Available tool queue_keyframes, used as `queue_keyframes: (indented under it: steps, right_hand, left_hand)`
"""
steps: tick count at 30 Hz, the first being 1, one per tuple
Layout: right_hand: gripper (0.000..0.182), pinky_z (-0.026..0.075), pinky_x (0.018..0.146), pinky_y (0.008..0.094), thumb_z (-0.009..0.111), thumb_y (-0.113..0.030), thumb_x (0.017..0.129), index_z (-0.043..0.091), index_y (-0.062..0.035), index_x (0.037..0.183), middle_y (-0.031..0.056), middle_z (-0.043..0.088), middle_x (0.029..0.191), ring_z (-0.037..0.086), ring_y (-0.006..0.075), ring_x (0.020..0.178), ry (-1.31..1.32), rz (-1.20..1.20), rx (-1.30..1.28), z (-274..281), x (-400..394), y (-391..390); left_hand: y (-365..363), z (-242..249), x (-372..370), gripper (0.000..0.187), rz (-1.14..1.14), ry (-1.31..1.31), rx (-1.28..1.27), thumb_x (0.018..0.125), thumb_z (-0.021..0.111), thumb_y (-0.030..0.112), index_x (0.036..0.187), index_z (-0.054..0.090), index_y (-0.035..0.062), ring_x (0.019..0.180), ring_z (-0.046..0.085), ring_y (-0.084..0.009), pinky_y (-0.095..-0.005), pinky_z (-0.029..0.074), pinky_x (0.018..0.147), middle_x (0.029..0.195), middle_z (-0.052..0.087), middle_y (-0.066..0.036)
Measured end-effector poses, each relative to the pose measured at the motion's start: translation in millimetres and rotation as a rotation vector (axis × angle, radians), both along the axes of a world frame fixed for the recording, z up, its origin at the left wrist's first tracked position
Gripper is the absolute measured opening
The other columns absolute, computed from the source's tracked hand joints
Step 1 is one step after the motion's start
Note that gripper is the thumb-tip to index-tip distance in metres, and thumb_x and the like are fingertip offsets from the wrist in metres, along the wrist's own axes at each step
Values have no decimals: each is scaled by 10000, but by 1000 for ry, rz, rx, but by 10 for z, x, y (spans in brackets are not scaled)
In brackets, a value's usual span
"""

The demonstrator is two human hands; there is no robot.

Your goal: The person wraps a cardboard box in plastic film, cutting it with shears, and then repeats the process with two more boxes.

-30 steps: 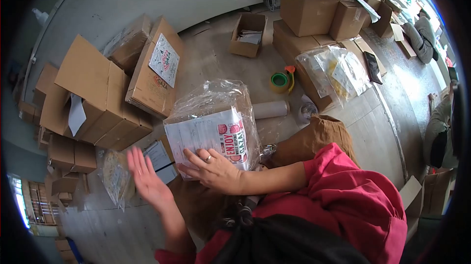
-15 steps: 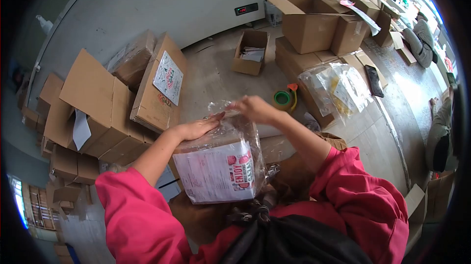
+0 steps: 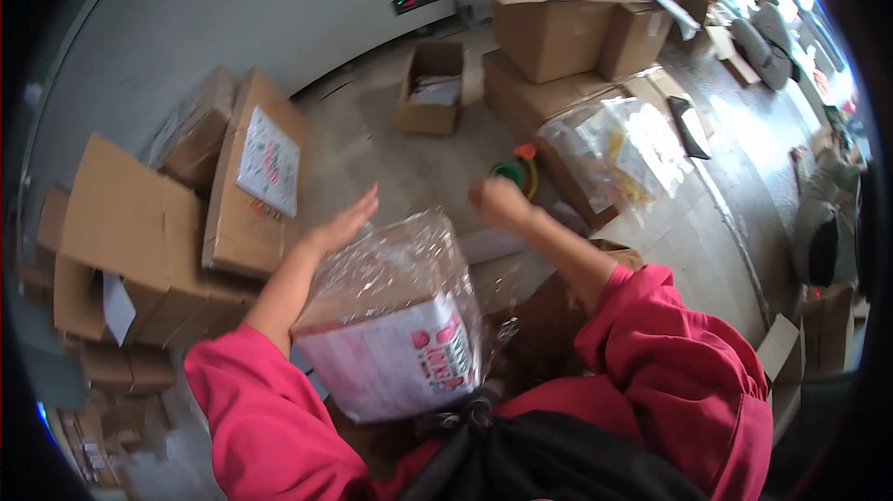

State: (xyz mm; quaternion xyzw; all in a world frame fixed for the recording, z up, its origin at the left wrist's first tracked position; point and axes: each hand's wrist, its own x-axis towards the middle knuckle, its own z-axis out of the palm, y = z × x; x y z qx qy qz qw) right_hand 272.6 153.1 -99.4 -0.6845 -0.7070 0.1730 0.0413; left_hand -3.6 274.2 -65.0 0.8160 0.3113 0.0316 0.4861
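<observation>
A cardboard box wrapped in clear plastic film stands tilted in front of me. The side towards me carries a white printed label sheet with red lettering. My left hand is open at the box's far left edge, fingers stretched out and raised. Off the far right corner of the box, my right hand is curled closed and slightly blurred; whatever its fingers may hold is hidden. Just behind it lies a green tape roll on an orange and yellow dispenser, partly covered by that hand.
Open cardboard boxes and a flat labelled carton stand at left. A small box with papers sits on the floor. At right, a large carton bears a clear plastic bag and a dark phone. Another person sits far right.
My hands have parted from the top of the wrapped box; the left lifted with fingers extended, the right moved out near the tape roll. The box has tipped slightly and the view has shifted.
</observation>
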Motion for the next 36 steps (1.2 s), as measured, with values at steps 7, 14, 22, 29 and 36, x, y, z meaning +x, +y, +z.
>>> queue_keyframes:
  steps: [7, 14, 22, 29, 36]
  right_hand:
    - [627, 191, 1045, 429, 445, -370, 843, 266, -3, 1318, 184, 255, 1369, 213, 293, 1289, -62, 169, 201, -1014, -179, -587]
    - [527, 203, 1012, 497, 383, -388, 856, 357, -97, 1295, 159, 377, 1299, 318, 293, 1233, -286, 125, 381, -1091, -249, 233]
    - [437, 373, 866, 488, 466, -382, 798, 459, -230, 1208, 83, 539, 1147, 515, 269, 1048, -84, 243, 74, -1285, -465, 548]
    - [424, 452, 765, 435, 542, -432, 751, 524, -224, 1120, 73, 610, 973, 586, 259, 913, 90, 206, 40, -1079, -435, 982]
    - [334, 445, 768, 427, 493, -447, 799, 646, -162, 887, 80, 617, 899, 565, 270, 917, -129, 41, 347, -1071, -500, 1387]
  left_hand:
    - [-415, 144, 45, 550, -157, 233, -121, 900, 388, 411, 1290, 361, 25, 1293, 236, -218, -282, 183, 1045, 1371, 302, -142]
    - [-436, 186, 52, 555, -239, 235, -52, 906, 352, 427, 1309, 334, 45, 1298, 225, -218, -273, 160, 1051, 1384, 275, -140]
    - [-179, 134, 89, 593, -264, 287, -241, 887, 364, 473, 1327, 315, 79, 1307, 197, -205, -279, 148, 1054, 1403, 249, -105]
    - [-17, 192, -22, 604, -306, 376, -302, 870, 404, 480, 1338, 308, 110, 1289, 213, -154, -274, 159, 1046, 1410, 244, -43]
    - [9, 393, -86, 525, -34, 122, -554, 891, 414, 395, 1323, 345, 104, 1187, 372, -150, -288, 292, 984, 1340, 364, -52]
